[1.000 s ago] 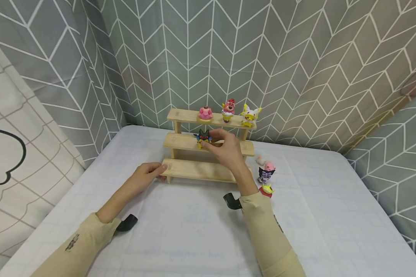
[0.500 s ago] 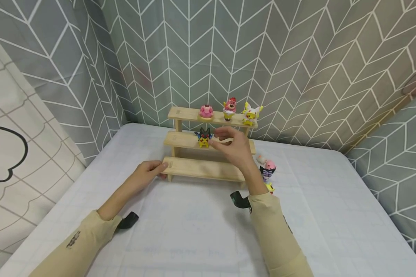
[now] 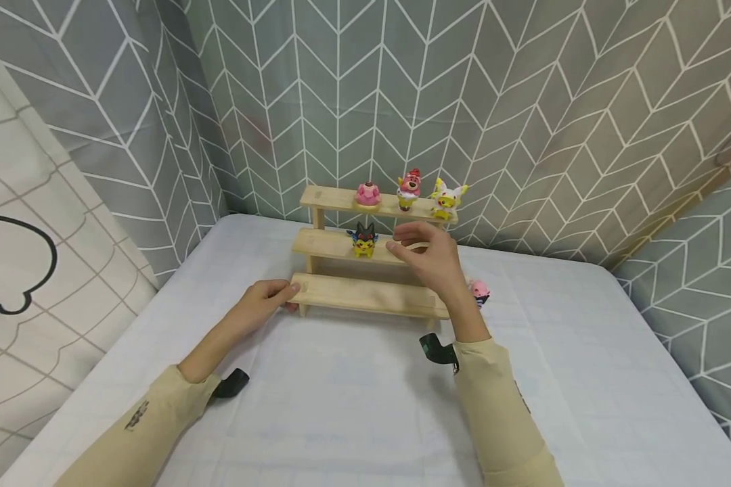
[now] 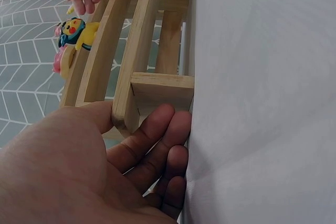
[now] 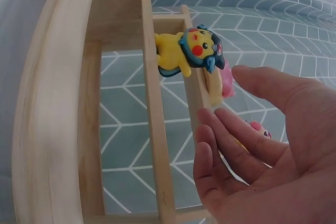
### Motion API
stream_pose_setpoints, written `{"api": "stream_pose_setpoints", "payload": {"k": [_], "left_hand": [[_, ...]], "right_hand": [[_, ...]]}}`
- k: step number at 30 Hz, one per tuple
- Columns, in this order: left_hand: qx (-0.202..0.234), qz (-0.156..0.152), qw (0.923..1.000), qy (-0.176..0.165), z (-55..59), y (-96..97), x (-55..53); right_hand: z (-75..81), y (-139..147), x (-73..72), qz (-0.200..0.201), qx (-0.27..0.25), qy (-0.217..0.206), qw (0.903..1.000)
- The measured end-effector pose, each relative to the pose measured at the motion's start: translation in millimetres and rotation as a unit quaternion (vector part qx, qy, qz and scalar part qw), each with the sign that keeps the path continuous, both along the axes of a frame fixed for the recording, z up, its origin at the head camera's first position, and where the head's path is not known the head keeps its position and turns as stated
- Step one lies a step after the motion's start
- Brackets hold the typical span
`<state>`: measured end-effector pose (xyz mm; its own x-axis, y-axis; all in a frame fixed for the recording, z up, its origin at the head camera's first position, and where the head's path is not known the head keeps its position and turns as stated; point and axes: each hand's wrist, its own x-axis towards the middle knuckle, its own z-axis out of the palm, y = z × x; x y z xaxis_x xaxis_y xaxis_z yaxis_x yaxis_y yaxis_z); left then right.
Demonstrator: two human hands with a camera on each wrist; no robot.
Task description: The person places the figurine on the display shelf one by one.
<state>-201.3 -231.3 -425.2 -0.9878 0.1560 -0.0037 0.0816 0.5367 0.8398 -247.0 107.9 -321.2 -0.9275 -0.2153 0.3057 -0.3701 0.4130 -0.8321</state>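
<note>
A three-tier wooden display stand (image 3: 365, 294) stands on the white-covered table. My left hand (image 3: 262, 303) grips the left end of its lowest shelf, thumb on top and fingers curled underneath, as the left wrist view shows. On the middle shelf a yellow Pikachu figurine (image 3: 363, 243) in a dark blue-and-black eared hood stands upright. Just to its right hovers my right hand (image 3: 429, 256), fingers relaxed and holding nothing. In the right wrist view, a gap separates the thumb from the hooded figurine (image 5: 181, 53).
Along the top shelf stand a round pink figurine (image 3: 368, 195), a pink bear figurine (image 3: 409, 189) in a cup and a white-hooded yellow figurine (image 3: 447, 199). A pink-topped figurine (image 3: 478, 291) on the table is partly behind my right forearm. Patterned grey curtain (image 3: 378, 101) hangs behind.
My right hand has let go of the hooded Pikachu figurine and drawn away to the right, leaving it on the middle shelf. The left hand keeps its grip on the stand.
</note>
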Motion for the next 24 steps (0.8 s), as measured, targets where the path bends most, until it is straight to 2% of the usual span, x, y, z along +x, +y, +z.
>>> {"api": "stream_pose_setpoints", "payload": {"k": [11, 24], "left_hand": [[-0.005, 0.002, 1.0000, 0.002, -1.7, -0.3, -1.9], [-0.006, -0.001, 1.0000, 0.006, -2.7, -0.1, -1.7]], "right_hand": [[0.2, 23, 3.2, -0.004, 0.027, -0.002, 0.9996], [-5.5, 82, 8.0, -0.030, 0.087, 0.018, 0.9956]]}}
